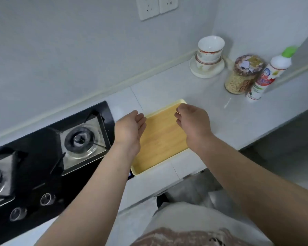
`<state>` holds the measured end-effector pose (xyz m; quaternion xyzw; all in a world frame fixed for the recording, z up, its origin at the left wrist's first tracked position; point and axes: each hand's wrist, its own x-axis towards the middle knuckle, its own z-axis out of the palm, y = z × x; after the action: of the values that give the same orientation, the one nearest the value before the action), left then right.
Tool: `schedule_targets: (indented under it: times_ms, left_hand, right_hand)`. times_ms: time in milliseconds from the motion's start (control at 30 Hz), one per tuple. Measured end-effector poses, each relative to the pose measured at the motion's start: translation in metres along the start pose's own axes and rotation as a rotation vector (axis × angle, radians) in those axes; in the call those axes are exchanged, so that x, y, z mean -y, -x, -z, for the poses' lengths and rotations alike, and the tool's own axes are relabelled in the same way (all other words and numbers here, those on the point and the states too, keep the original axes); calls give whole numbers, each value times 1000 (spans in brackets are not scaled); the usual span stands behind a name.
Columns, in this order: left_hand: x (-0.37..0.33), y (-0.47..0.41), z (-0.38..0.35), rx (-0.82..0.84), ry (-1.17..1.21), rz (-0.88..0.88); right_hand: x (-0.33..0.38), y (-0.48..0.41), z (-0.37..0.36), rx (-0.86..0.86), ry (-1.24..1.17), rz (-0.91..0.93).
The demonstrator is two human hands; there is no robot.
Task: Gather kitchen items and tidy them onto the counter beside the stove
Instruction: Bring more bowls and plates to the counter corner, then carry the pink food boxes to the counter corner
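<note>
A yellow-rimmed wooden tray (160,139) lies flat on the pale counter (238,118) just right of the black gas stove (43,157). My left hand (130,128) hovers over the tray's left edge, fingers relaxed and holding nothing. My right hand (192,121) is above the tray's right side, fingers loosely curled and holding nothing. At the back right stand stacked white bowls on a saucer (209,54), a glass jar with a cartoon lid (242,75) and a white bottle with a green cap (270,73).
The stove's burner (82,139) and knobs (46,198) sit to the left. Wall sockets (156,6) are above. The counter's front edge drops away at the lower right, above the floor.
</note>
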<state>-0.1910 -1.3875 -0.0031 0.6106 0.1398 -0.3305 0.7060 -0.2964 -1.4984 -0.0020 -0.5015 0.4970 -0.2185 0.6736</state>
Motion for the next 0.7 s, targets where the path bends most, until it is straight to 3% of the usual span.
schedule_targets:
  times_ms: [133,267,433,700]
  left_hand:
    - [2,51,48,-111,106,-93]
    - [16,111,120,-352,186,-131]
    - [25,191,221,-571,329,-229]
    - [58,305,382,-785,604,-379]
  right_hand:
    - [-13,26,-13,204,0,21]
    - [-39,77,-47,391,16,-53]
    - [-77,174,-89,698,140,-94]
    - [-135,343,-157,1024,252,-33]
